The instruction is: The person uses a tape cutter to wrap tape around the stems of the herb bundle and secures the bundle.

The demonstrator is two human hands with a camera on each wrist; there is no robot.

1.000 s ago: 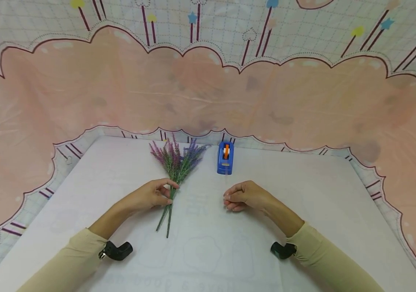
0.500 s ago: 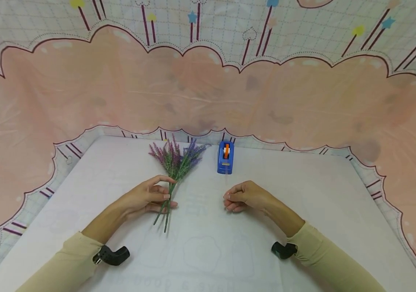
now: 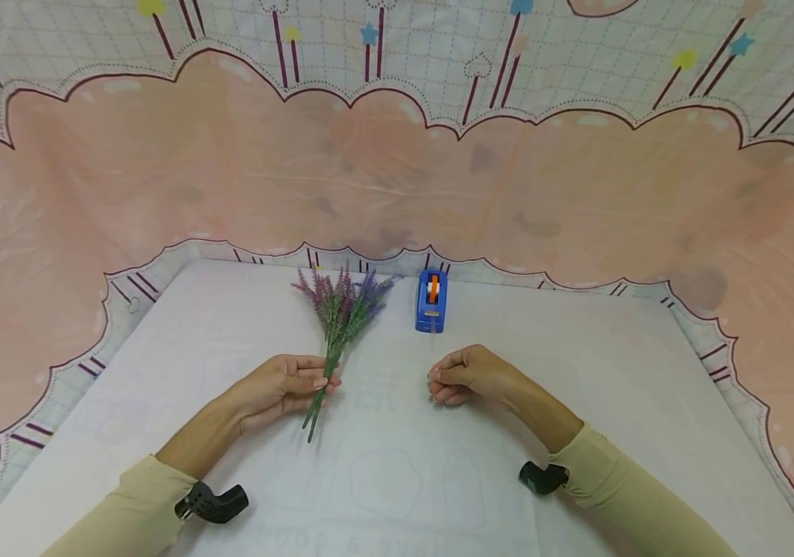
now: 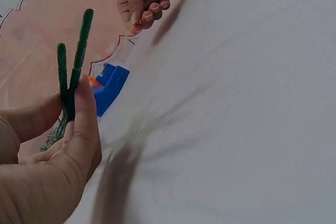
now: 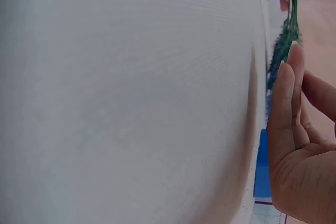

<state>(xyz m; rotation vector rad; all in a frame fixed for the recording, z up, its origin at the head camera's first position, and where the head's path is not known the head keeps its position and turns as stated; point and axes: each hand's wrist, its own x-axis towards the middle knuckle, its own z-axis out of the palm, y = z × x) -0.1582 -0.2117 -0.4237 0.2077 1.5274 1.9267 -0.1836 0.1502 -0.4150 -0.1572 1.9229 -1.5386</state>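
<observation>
My left hand (image 3: 292, 387) pinches the green stems of a bunch of artificial lavender (image 3: 344, 305) between thumb and fingers. The purple and pink flower heads point away from me, and two bare stem ends (image 4: 82, 40) stick out past the thumb. To the right, my right hand (image 3: 470, 377) hovers over the table with its fingers loosely bent. In the right wrist view, its fingers (image 5: 283, 98) are fairly straight, and I see nothing held between them and the thumb. A blue tape dispenser (image 3: 430, 313) with an orange hub stands beyond the hands.
A white cloth (image 3: 578, 348) covers the table and bears faint printed outlines. Behind it hangs a peach curtain (image 3: 397, 186) with scalloped edges. Each wrist carries a small black camera, one on the left (image 3: 219, 503) and one on the right (image 3: 543, 477).
My left hand has shifted its fingers along the stems, loosening and then pinching them with the thumb on top. The lavender has drawn closer together. My right hand has stayed still.
</observation>
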